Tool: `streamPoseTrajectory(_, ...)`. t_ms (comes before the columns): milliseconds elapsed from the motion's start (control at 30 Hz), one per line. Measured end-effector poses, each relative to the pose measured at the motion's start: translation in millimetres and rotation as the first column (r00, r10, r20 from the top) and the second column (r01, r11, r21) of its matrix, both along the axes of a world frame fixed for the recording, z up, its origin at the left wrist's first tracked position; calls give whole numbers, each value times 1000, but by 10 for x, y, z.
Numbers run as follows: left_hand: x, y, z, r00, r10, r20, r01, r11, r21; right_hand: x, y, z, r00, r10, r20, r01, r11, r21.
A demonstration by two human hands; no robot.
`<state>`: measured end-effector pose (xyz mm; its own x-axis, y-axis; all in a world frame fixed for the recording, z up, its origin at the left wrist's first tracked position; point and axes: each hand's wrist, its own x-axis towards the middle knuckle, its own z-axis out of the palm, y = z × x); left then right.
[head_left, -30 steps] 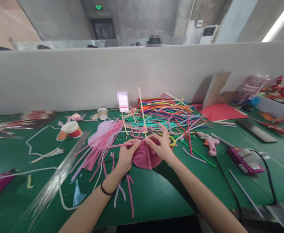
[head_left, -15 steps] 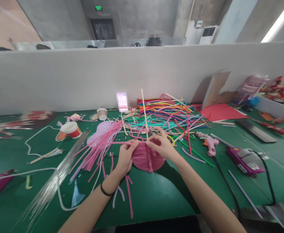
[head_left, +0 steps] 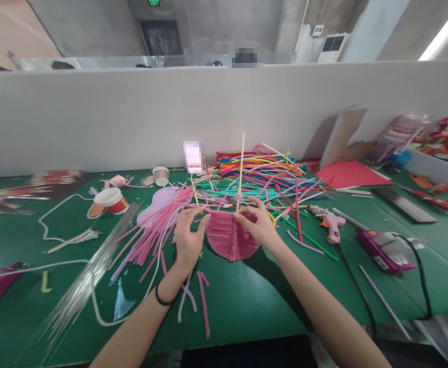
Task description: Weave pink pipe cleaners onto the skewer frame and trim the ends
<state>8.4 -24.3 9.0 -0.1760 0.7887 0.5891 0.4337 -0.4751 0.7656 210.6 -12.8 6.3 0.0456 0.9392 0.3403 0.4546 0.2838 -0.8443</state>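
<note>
A rounded pink fan-like piece [head_left: 221, 237], covered in rows of pipe cleaner, hangs above the table between my hands. A thin pale wooden stick [head_left: 241, 168] rises from its middle, with a small pink wrap partway up. My right hand [head_left: 260, 222] pinches the piece at the base of the stick, thumb in front. My left hand [head_left: 189, 237] is at the upper left edge, its thumb and fingers apart. A pink pipe cleaner end lies close to its fingertips; whether they touch it I cannot tell.
Pink pipe cleaners [head_left: 157, 232] lie left, beside a bundle of thin wires [head_left: 93, 276] and a paper cup [head_left: 112, 200]. Coloured pipe cleaners [head_left: 262, 171] are heaped behind. On the right are a pink glue gun [head_left: 333, 227] and a purple power strip [head_left: 384, 255].
My left hand has drawn back left from the pink piece and its fingers have parted. The stick has swung from a left lean to nearly upright, with my right hand still holding the piece.
</note>
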Motion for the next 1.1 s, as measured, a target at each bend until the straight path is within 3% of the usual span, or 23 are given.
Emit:
streamPoseTrajectory(67,2,-4,13,998,-57,8,57,998,-31,-13,-9,0,1000,8,11,-8,1000,-1)
streamPoseTrajectory(267,38,38,-47,984,-52,171,86,976,-200,-20,-28,20,999,20,25,-20,1000,10)
streamPoseTrajectory(567,33,80,-5,884,-92,458,258,914,-314,-27,-59,81,997,73,-4,-72,997,8)
streamPoseTrajectory(967,-6,68,114,897,-186,400,316,904,-289,-16,-43,100,993,109,-51,-110,994,-26)
streamPoseTrajectory(1100,6,69,93,870,-191,455,356,882,-310,-27,-33,95,993,92,-80,-95,995,-35)
